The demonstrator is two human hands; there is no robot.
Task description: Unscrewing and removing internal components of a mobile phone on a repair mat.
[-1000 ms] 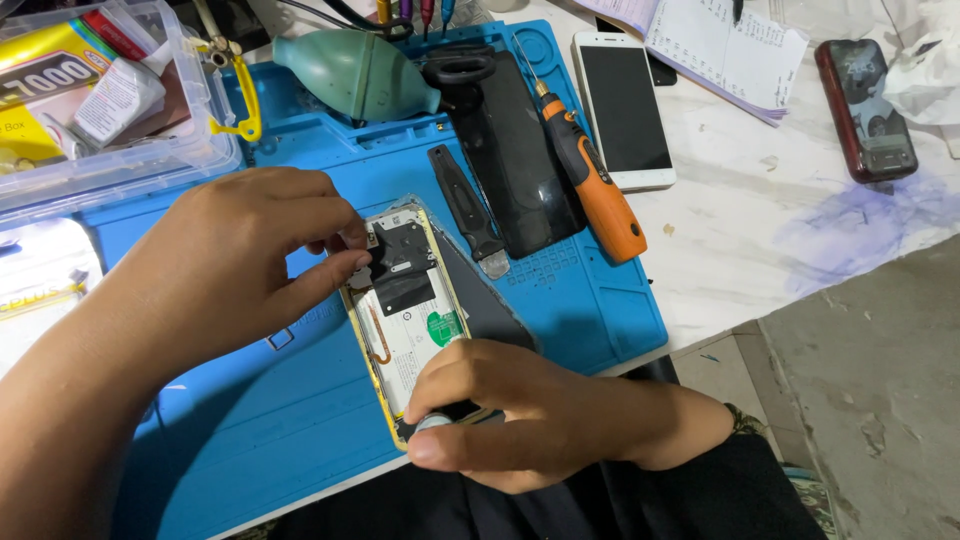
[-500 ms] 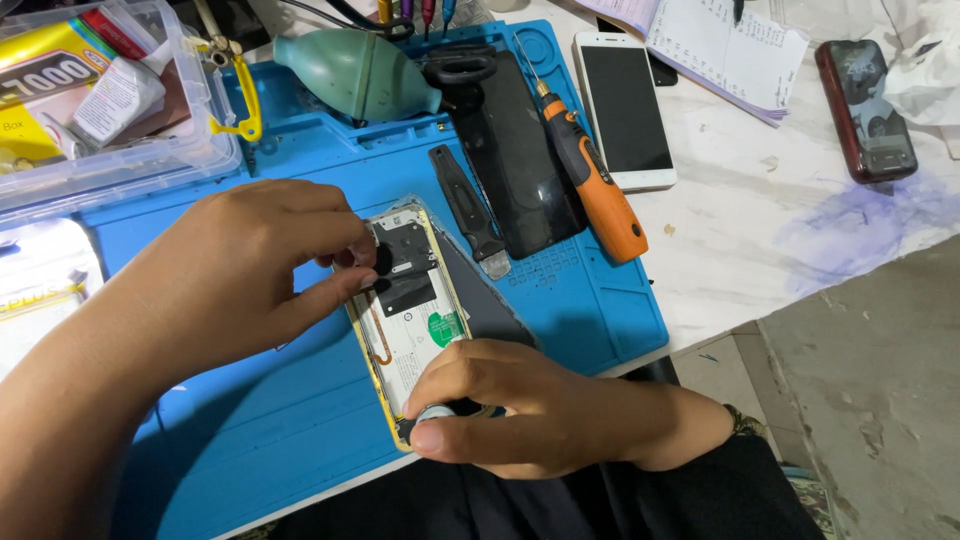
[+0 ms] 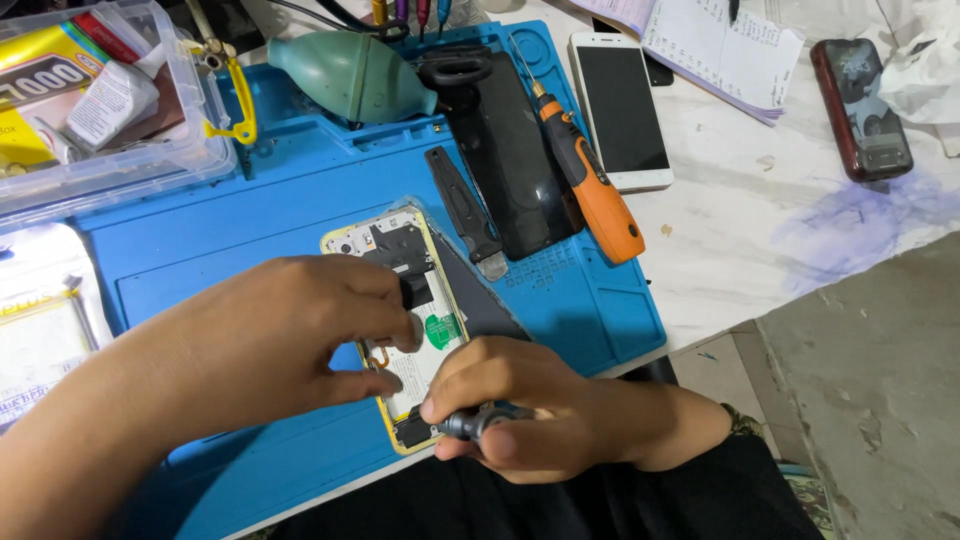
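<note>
So the opened phone (image 3: 405,300) is lying back-off on the blue rubber mat (image 3: 270,210), near its front edge, gold frame showing around a white battery area and black board covers. The left hand (image 3: 270,350) is sitting over the middle of it, thumb and fingertips pinched together on a small black part at the phone's centre. The right hand (image 3: 520,410) is curling tight around a small grey-tipped screwdriver (image 3: 470,422), fingers closed on it, tip pointing at the phone's bottom end.

Just beside the phone, a flat black pry tool (image 3: 462,210) and a dark glass panel (image 3: 515,170) are lying on the mat, with an orange-and-black screwdriver (image 3: 585,175) next to them. A soft green air blower (image 3: 350,75) is resting at the mat's far edge, and a clear plastic box (image 3: 120,130) of packets is sitting on the far left corner.

The mat is covering a white marbled table (image 3: 760,200) with a purple stain. On it: a white phone (image 3: 620,110), a dark red phone (image 3: 862,110), and a notebook (image 3: 720,45). Bare concrete floor (image 3: 870,400) is showing to the right.
</note>
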